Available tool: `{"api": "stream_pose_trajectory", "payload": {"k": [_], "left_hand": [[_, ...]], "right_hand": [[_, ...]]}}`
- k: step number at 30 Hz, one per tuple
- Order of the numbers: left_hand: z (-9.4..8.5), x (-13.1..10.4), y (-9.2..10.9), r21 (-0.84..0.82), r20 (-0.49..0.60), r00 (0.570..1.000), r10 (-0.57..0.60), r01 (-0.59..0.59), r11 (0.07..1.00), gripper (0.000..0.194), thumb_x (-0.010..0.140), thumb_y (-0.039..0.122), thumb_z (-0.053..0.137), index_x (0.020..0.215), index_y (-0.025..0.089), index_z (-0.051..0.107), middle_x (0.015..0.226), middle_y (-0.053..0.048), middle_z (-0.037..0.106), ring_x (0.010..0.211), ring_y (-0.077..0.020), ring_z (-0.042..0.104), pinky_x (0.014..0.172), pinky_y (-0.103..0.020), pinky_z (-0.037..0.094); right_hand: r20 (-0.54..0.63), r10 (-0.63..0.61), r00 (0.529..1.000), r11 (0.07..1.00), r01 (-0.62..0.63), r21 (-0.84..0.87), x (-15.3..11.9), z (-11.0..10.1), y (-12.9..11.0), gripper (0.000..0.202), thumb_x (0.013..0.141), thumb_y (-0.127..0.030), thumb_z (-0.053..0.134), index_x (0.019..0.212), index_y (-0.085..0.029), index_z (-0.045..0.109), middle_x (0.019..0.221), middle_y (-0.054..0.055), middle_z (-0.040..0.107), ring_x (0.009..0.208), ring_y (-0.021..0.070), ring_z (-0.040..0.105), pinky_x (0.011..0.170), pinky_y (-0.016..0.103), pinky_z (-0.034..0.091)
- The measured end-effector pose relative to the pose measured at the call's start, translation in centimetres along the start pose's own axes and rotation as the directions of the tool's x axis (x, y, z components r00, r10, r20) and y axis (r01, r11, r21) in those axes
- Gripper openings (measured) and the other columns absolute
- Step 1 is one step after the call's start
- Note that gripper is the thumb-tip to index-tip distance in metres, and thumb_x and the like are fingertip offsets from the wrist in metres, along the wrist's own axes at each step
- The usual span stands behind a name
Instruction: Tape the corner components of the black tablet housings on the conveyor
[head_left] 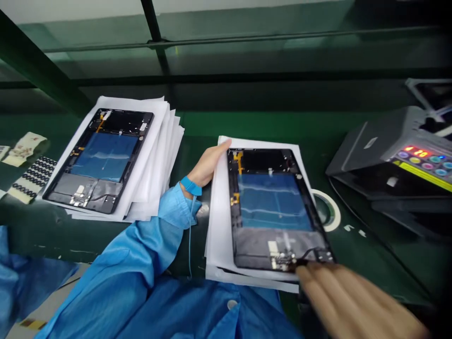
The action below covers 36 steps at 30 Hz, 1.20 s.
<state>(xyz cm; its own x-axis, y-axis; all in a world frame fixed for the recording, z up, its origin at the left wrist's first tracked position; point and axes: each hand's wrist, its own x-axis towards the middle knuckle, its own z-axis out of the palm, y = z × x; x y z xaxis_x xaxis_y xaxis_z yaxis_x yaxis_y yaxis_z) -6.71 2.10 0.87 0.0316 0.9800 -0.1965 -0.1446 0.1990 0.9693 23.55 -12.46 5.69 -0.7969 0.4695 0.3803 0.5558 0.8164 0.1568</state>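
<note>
The open tablet casing lay on white paper, left of the tape roll, its long axis running away from the wearer. The right hand, the nearer, overlapped its near edge, fingers extended but blurred, grip unclear; the left hand, farther left of the roll, touched the paper's edge, hold likewise unclear. The casing was black, with a blue middle panel

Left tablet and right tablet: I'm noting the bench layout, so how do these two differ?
The left tablet leans top-right in view; the right tablet leans top-left.
The left tablet lies on a fanned paper pile; the right tablet on a neater pile.
No hand is at the left tablet; the right hand is at the right tablet's lower edge.
Both look black-framed and blue in the middle.
</note>
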Motion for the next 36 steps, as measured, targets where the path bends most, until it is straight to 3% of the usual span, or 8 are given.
{"api": "stream_pose_trajectory", "payload": {"k": [3, 9, 14, 18, 22, 28, 32, 36], "left_hand": [[-0.3, -1.0, -0.6, 0.354, -0.031, 0.997, 0.072, -0.056, 0.933, 0.05, 0.084, 0.061, 0.064, 0.092, 0.012, 0.071, 0.087, -0.008, 0.074, 0.083, -0.0243, 0.07, 0.074, -0.032, 0.053], [-0.2, -2.0, -0.8, 0.618, -0.074, 0.975, 0.211, -0.121, 0.777, 0.019, 0.082, 0.031, 0.066, 0.073, 0.015, 0.071, 0.081, -0.004, 0.07, 0.087, -0.0219, 0.065, 0.083, -0.031, 0.049], [-0.1, -1.6, -1.6, 0.659, -0.104, 0.95, 0.294, -0.156, 0.736, 0.017, 0.084, 0.03, 0.063, 0.077, 0.018, 0.072, 0.088, -0.005, 0.07, 0.09, -0.0214, 0.063, 0.085, -0.032, 0.049], [-0.3, -1.2, -2.1, 0.652, -0.1, 0.939, 0.329, -0.188, 0.734, 0.019, 0.085, 0.03, 0.06, 0.075, 0.018, 0.071, 0.088, -0.005, 0.071, 0.087, -0.0209, 0.063, 0.082, -0.032, 0.05], [-0.6, -1.4, -2.2, 0.659, -0.09, 0.932, 0.352, -0.209, 0.722, 0.02, 0.086, 0.031, 0.06, 0.075, 0.018, 0.071, 0.086, -0.005, 0.07, 0.085, -0.0203, 0.063, 0.08, -0.032, 0.05], [-0.7, -1.3, -2.8, 0.662, -0.086, 0.929, 0.361, -0.217, 0.717, 0.021, 0.087, 0.03, 0.06, 0.078, 0.016, 0.072, 0.085, -0.005, 0.069, 0.082, -0.0187, 0.063, 0.079, -0.03, 0.052], [-0.7, -1.7, -2.9, 0.681, -0.122, 0.918, 0.377, -0.199, 0.705, 0.019, 0.089, 0.028, 0.059, 0.095, 0.016, 0.073, 0.097, -0.007, 0.069, 0.091, -0.0195, 0.064, 0.082, -0.031, 0.053], [-1.1, -3.7, -2.4, 0.825, 0.073, 0.816, 0.573, -0.372, 0.426, 0.027, 0.094, 0.028, 0.059, 0.116, 0.016, 0.068, 0.118, -0.012, 0.064, 0.11, -0.0243, 0.06, 0.095, -0.039, 0.05]], "right_hand": [[0.06, -0.164, 0.985, 0.986, 0.163, 0.028, -1.3, 0.5, -2.3, 0.036, 0.081, -0.006, 0.04, 0.106, -0.016, 0.064, 0.093, 0.011, 0.068, 0.086, 0.0257, 0.062, 0.087, 0.041, 0.05], [0.086, -0.077, 0.993, 0.985, 0.062, 0.163, -2.3, 2.5, -3.9, 0.032, 0.085, -0.005, 0.04, 0.102, -0.014, 0.066, 0.088, 0.007, 0.067, 0.079, 0.0201, 0.061, 0.084, 0.037, 0.05], [-0.016, 0.133, 0.991, 0.982, -0.129, 0.14, -2.9, 2.5, 2.4, 0.016, 0.089, -0.02, 0.065, 0.105, -0.02, 0.065, 0.092, 0.005, 0.07, 0.082, 0.0168, 0.065, 0.078, 0.029, 0.053], [-0.171, 0.415, 0.893, 0.871, -0.445, -0.209, -4.1, 4.5, 10.4, 0.029, 0.09, -0.024, 0.064, 0.119, -0.025, 0.063, 0.101, 0.011, 0.073, 0.081, 0.025, 0.068, 0.066, 0.035, 0.05], [-0.245, 0.483, 0.84, 0.785, -0.54, -0.304, -4.3, 7.2, 15.3, 0.03, 0.093, -0.029, 0.059, 0.121, -0.018, 0.064, 0.097, 0.016, 0.073, 0.08, 0.0269, 0.069, 0.059, 0.033, 0.045], [-0.302, 0.516, 0.802, 0.748, -0.593, -0.298, -3.5, 9.4, 18.5, 0.021, 0.091, -0.038, 0.059, 0.091, -0.022, 0.072, 0.076, 0.011, 0.071, 0.06, 0.0194, 0.061, 0.044, 0.031, 0.029], [-0.389, 0.52, 0.761, 0.726, -0.633, -0.268, -3.1, 10.0, 20.3, 0.029, 0.082, -0.044, 0.059, 0.06, -0.025, 0.061, 0.051, 0.01, 0.057, 0.042, 0.0173, 0.043, 0.041, 0.034, 0.014], [-0.451, 0.468, 0.76, 0.828, -0.556, -0.078, -1.0, 8.7, 17.1, 0.031, 0.08, -0.046, 0.063, 0.057, -0.027, 0.053, 0.044, 0.006, 0.052, 0.038, 0.0175, 0.044, 0.039, 0.033, 0.026]]}}
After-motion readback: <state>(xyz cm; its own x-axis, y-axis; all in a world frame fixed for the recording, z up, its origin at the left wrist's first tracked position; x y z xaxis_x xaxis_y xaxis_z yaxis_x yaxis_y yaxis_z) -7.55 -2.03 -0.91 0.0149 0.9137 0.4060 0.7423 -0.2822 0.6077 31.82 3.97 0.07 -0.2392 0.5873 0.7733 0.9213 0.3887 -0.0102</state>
